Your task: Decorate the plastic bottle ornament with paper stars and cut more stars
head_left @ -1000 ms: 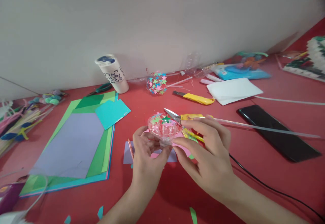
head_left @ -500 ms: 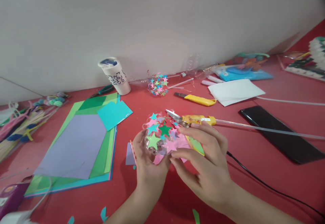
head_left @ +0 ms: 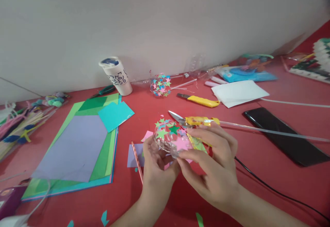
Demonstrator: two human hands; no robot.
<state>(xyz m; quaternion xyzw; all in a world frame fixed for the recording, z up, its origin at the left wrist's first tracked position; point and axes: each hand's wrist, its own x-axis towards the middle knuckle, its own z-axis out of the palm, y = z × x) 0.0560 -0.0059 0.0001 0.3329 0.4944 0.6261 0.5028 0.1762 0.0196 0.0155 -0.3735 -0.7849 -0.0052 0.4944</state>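
Between my hands is a clear ball covered in paper stars (head_left: 174,129), some green, some pink. My left hand (head_left: 158,165) cups it from the left and below, fingers closed round its side. On its right, my right hand (head_left: 211,158) pinches the ball's lower edge between thumb and fingers, near a large pink star. Yellow-handled scissors (head_left: 192,121) lie just behind the ball, their blades pointing left. A pink pencil-like stick (head_left: 136,160) rests on a lilac paper piece (head_left: 131,155) left of my left hand. Paper pieces beneath the ball are partly hidden.
Coloured paper sheets (head_left: 72,148) lie left, with a white cup (head_left: 117,76) behind. A second starred ball (head_left: 161,85) sits near the wall. A yellow cutter (head_left: 202,100), a white paper (head_left: 239,93), a black phone (head_left: 283,134) and a clear glue stick (head_left: 257,129) lie right.
Both hands have shifted slightly right with the ball. The ball has turned, showing more of its clear lower side and different stars. More of the pink stick is visible.
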